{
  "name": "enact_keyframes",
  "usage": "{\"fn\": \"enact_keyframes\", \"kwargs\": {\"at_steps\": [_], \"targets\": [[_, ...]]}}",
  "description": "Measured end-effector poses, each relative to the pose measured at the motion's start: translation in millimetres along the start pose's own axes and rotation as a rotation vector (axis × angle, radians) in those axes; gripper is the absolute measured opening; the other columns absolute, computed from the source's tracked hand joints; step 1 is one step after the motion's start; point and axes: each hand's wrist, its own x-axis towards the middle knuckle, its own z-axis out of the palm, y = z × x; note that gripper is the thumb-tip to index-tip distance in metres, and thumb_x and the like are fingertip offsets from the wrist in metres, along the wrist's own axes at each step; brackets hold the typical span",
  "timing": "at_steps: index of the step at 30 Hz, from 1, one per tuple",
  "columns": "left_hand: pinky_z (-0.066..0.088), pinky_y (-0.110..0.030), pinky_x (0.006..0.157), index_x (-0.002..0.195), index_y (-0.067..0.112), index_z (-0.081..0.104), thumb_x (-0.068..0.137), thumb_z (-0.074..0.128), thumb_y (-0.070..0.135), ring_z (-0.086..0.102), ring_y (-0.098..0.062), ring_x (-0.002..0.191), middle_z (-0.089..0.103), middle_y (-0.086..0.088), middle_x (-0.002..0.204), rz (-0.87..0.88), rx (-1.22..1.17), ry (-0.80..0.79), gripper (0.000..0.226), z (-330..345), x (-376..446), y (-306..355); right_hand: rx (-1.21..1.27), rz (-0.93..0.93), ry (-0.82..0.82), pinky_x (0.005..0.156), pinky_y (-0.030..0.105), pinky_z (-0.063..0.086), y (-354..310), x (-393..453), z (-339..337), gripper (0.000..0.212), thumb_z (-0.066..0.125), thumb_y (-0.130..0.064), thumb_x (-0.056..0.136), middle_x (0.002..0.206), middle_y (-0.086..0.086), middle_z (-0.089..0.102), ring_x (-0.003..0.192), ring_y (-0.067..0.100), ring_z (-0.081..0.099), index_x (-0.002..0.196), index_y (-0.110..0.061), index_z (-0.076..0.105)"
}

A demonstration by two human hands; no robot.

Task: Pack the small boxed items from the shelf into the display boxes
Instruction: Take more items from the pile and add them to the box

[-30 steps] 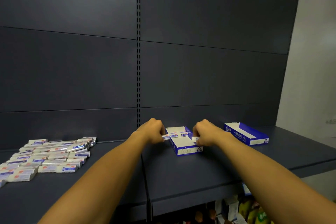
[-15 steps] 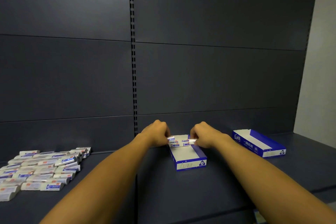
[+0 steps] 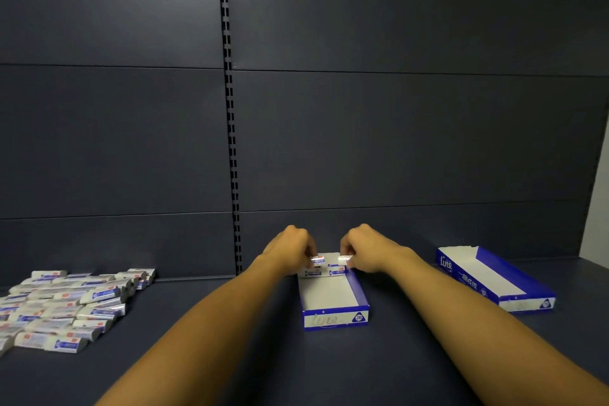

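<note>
A dark slatted back wall (image 3: 395, 128) rises behind a wide dark shelf (image 3: 204, 313), and everything you need sits on that one surface. Largest of the loose stock is the spread of small boxed items (image 3: 62, 306) lying flat in rough rows at the far left, well apart from your work. To the right an empty display box (image 3: 494, 280) waits at an angle, blue walled and white inside. Directly ahead is the display box (image 3: 333, 298) you are filling, its front label facing you and most of its floor bare; a couple of items already lie flat at its back end. Your left hand (image 3: 290, 250) pinches one small item (image 3: 319, 260) over that back end, and your right hand (image 3: 365, 252) pinches another (image 3: 345, 259) just beside it, both with fingers curled down onto their loads. These packs look light and fairly stiff (thin wrapped blocks or card sleeves, too small to tell which), so they should need only a gentle pinch across the short sides, and the glossy wrap may slide under dry fingers. The cardboard tray is light as well and could skid if you push an item hard against its wall, so set each piece down rather than shoving it. Judging by the bare floor, packing has barely begun.
</note>
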Motion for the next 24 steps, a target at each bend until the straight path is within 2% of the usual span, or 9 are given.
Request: {"fn": "enact_keyframes", "kwargs": {"at_steps": [3, 7, 14, 24], "targets": [[0.059, -0.033, 0.088, 0.114, 0.01, 0.075, 0.093, 0.071, 0.015, 0.069, -0.021, 0.098, 0.072, -0.007, 0.113, -0.029, 0.002, -0.014, 0.022, 8.3, 4.7, 1.5, 0.019, -0.025, 0.004, 0.08, 0.03, 0.056, 5.1, 8.6, 1.1, 0.017, 0.07, -0.015, 0.091, 0.109, 0.002, 0.067, 0.094, 0.015, 0.063, 0.109, -0.017, 0.071], [0.059, -0.031, 0.085, 0.11, 0.011, 0.077, 0.091, 0.071, 0.016, 0.069, -0.02, 0.095, 0.074, -0.005, 0.11, -0.05, 0.031, -0.035, 0.021, 16.4, 9.0, 3.1, 0.028, -0.048, 0.007, 0.082, 0.034, 0.059, 11.2, 15.3, 2.6, 0.016, 0.069, -0.014, 0.091, 0.106, 0.0, 0.067, 0.092, 0.016, 0.064, 0.106, -0.018, 0.072], [0.06, -0.038, 0.084, 0.105, 0.012, 0.077, 0.088, 0.074, 0.018, 0.068, -0.022, 0.091, 0.072, -0.005, 0.105, -0.144, 0.096, -0.035, 0.019, 28.9, 10.9, 4.2, 0.035, -0.082, -0.001, 0.083, 0.036, 0.058, 14.3, 17.7, 5.6, 0.016, 0.069, -0.014, 0.091, 0.107, 0.001, 0.067, 0.093, 0.018, 0.065, 0.107, -0.017, 0.072], [0.06, -0.032, 0.08, 0.102, 0.012, 0.076, 0.088, 0.074, 0.014, 0.067, -0.018, 0.086, 0.072, -0.005, 0.099, -0.224, 0.012, -0.013, 0.015, 43.9, 6.8, 4.7, 0.033, -0.115, -0.003, 0.082, 0.034, 0.059, -8.6, 26.5, 15.7, 0.02, 0.069, -0.013, 0.091, 0.11, 0.003, 0.068, 0.096, 0.019, 0.066, 0.11, -0.018, 0.071]]}}
